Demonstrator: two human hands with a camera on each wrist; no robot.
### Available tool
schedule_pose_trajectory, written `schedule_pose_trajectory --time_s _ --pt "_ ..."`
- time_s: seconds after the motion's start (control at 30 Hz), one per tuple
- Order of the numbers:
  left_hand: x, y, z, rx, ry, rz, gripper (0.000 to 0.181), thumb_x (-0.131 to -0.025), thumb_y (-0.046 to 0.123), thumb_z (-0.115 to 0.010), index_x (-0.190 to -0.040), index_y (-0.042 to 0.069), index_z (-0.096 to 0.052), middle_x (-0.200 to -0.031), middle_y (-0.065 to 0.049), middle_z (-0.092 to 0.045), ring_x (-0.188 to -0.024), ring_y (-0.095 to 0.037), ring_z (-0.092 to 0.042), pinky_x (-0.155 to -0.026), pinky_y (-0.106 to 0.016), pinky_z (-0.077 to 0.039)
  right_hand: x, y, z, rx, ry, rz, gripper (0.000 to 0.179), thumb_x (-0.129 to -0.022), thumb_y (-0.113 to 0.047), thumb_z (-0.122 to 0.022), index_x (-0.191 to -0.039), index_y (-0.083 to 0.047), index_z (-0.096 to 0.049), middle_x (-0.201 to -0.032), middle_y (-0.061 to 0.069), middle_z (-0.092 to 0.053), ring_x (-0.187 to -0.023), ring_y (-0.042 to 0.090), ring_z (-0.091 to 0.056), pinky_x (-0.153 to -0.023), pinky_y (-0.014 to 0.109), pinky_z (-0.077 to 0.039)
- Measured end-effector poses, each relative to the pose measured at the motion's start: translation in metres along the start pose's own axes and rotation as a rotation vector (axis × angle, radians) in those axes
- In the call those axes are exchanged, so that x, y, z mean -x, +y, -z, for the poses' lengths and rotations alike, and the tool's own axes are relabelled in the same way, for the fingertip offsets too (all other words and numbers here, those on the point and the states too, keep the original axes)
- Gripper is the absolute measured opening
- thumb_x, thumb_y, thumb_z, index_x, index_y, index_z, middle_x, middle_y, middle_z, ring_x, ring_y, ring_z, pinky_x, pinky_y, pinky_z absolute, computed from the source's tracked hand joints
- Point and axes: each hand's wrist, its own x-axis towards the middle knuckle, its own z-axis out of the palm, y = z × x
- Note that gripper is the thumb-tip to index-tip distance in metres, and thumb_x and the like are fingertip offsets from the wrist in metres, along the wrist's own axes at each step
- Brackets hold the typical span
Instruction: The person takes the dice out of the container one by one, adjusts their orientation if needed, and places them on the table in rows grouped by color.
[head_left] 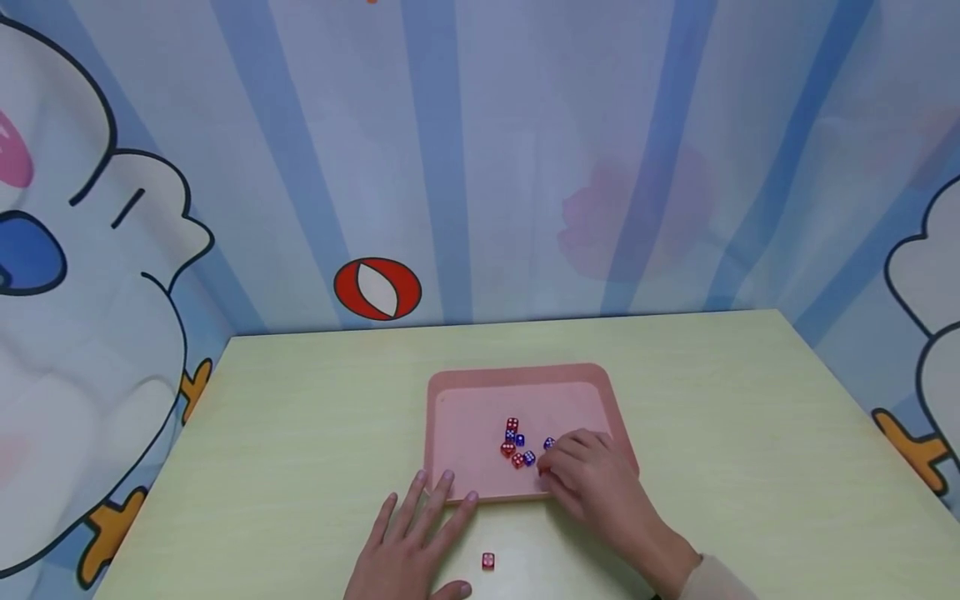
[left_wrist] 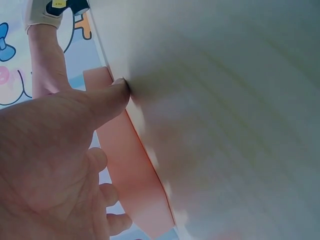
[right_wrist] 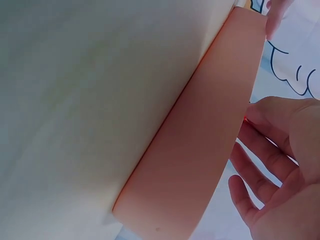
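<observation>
The left hand (head_left: pixel 411 543), fingers spread at the near rim of the pink tray (head_left: pixel 517 377), probably steadies it; the right hand (head_left: pixel 600 483) seems to pinch 1 mostly hidden red die (head_left: pixel 542 472) inside, a grip suiting so small a cube. Nearby in the tray lie 3 red dice (head_left: pixel 517 460) and 4 blue dice (head_left: pixel 529 457); 1 separate die (head_left: pixel 488 562), red, sits on the desk (head_left: pixel 315 417).

Head view: bright, diffuse, even light on the counter (head_left: pixel 322 417), with a soft shadow below the right hand (head_left: pixel 600 487) toward the near edge; pips on the small dice (head_left: pixel 507 448) only partly resolved. Wrist views: dimmer, the counter grey and blurred, the tray's (right_wrist: pixel 195 120) outer wall shaded, the backdrop (right_wrist: pixel 300 62) brighter.
</observation>
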Motion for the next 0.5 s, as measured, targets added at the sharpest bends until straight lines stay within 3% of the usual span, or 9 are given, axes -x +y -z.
schedule_pose_trajectory --time_s 0.3,0.5 --pt "0.001 0.001 0.000 -0.014 -0.013 0.000 0.084 -0.097 0.082 -0.038 -0.166 0.033 -0.035 -0.173 -0.005 -0.034 -0.158 -0.037 -0.032 -0.122 -0.060 -0.035 0.010 -0.003 0.001 0.010 0.101 0.056 0.023 -0.079 -0.015 -0.095 -0.095 -0.021 -0.080 -0.096 -0.009 -0.076 -0.099 0.014 -0.065 -0.090 0.037 -0.054" --pt "0.001 0.000 0.002 -0.010 -0.035 0.002 0.085 -0.097 0.081 -0.039 -0.167 0.034 -0.033 -0.174 -0.005 -0.031 -0.159 -0.038 -0.030 -0.123 -0.060 -0.034 0.016 -0.007 0.002 -0.030 0.124 0.061 0.024 -0.078 -0.013 -0.094 -0.095 -0.021 -0.080 -0.097 -0.011 -0.076 -0.098 0.012 -0.065 -0.089 0.037 -0.054"
